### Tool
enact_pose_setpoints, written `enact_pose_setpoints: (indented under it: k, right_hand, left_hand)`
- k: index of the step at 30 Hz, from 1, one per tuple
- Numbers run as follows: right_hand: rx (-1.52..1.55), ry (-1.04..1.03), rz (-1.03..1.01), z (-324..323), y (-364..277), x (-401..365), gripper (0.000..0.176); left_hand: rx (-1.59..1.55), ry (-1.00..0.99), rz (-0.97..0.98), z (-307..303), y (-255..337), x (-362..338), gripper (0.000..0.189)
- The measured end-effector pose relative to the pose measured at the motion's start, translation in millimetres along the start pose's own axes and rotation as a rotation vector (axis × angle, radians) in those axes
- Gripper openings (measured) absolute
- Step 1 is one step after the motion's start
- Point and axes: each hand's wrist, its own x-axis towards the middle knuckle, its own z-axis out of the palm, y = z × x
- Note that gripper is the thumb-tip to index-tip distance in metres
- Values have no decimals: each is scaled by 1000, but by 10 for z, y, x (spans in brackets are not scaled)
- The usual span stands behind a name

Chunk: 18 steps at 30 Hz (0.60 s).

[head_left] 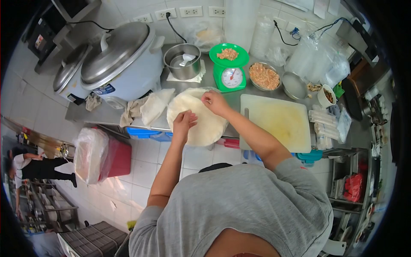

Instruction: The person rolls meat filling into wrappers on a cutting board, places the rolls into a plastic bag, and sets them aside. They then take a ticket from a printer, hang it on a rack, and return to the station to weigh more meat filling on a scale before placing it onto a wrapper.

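Note:
Both my hands are over a large round pale sheet or stack of sheets (203, 130) at the counter's front edge. My left hand (185, 123) is over its left part, fingers partly bent and apart, with nothing visible in them. Near its upper right edge, my right hand (214, 103) has its fingertips pinched together; what they hold, if anything, is too small to name. Behind stands a green scale (232, 79) with chopped pinkish food (227, 54) on its plate. A bowl of similar food (264, 76) is right of the scale.
A white cutting board (278, 124) lies right of the round sheet. Steel pot (183, 62), large cooker (122, 64) and cloths (157, 107) are left. An empty metal bowl (295, 85) and wrapped packs (323, 124) sit right. Another person (40, 168) stands far left.

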Motion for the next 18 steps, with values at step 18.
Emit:
enact_pose_setpoints:
  k: [18]
  right_hand:
    - [152,-150,70,-107,-260,-300,24]
  left_hand:
    - [-397,-122,64,46,-377,233,7]
